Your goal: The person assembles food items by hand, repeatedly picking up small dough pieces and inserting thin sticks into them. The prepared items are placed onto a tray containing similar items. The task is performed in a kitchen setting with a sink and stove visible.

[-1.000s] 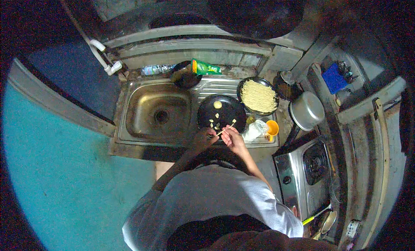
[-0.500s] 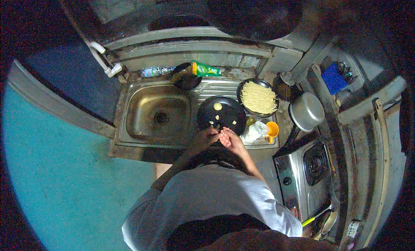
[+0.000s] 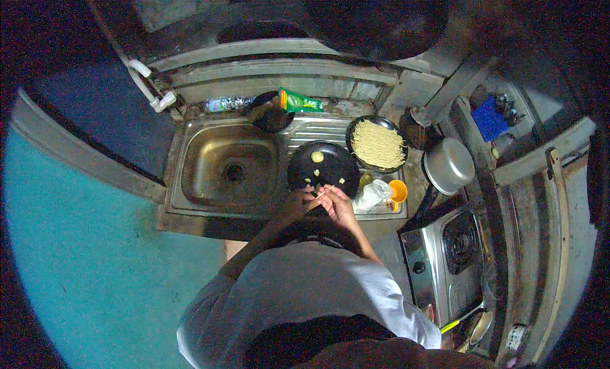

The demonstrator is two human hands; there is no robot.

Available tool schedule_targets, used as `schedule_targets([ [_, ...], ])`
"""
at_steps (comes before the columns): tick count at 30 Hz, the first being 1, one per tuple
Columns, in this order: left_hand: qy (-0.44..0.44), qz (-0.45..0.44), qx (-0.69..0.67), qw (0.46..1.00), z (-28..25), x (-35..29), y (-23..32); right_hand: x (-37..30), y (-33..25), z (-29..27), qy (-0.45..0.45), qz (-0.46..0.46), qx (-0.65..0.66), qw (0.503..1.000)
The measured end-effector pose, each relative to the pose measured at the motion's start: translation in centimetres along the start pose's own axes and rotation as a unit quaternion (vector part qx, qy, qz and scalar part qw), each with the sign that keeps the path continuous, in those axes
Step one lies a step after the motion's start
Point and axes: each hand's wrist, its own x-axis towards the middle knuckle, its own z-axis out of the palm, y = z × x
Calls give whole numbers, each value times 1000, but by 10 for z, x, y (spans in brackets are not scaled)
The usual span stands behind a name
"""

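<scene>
Over the near edge of a round black plate (image 3: 298,170), my two hands meet. A thin pale strip that looks like dough (image 3: 325,192) runs between their fingers. My left hand (image 3: 306,202) lies in shadow, its fingers bent at one end of the strip. My right hand (image 3: 338,207), brightly lit, has its fingers curled round the strip with part of the palm showing. On the plate sit a round dough ball (image 3: 317,157) and several small dough bits (image 3: 342,180). Right of it, a dark round tray (image 3: 351,129) bears many thin pale strips (image 3: 378,144) laid in rows.
A steel sink (image 3: 190,162) lies left. A white plastic bag (image 3: 372,195) and orange mug (image 3: 398,190) stand right of my hands. Beyond them are a metal pot (image 3: 450,167) and a stove (image 3: 460,267). A green packet (image 3: 300,101), dark pan (image 3: 270,113) and bottle (image 3: 229,104) line the back.
My hands stay together over the plate's near edge while their fingers shift slightly around the strip. The whole view has moved a little; the plate and tray look unchanged.
</scene>
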Motion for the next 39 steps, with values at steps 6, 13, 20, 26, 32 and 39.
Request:
schedule_targets([
  [6,-211,-124,-129,961,-66,26,102,4,-2,-42,85,33,-22,996],
  [13,-57,-147,-352,922,-31,17,58,17,19,-56,75,136,-6,988],
  [20,-109,-104,-187,971,-23,10,15,22,15,-66,20,116,187,975],
  [26,-71,-79,-104,989,-10,1,-8,6,-8,-17,103,20,-55,993],
  [32,-133,-126,-65,981,-63,13,95,2,-1,-8,28,-75,-287,954],
  [39,-106,-112,-74,985,-60,14,87,-5,-6,4,24,-151,-466,871],
])
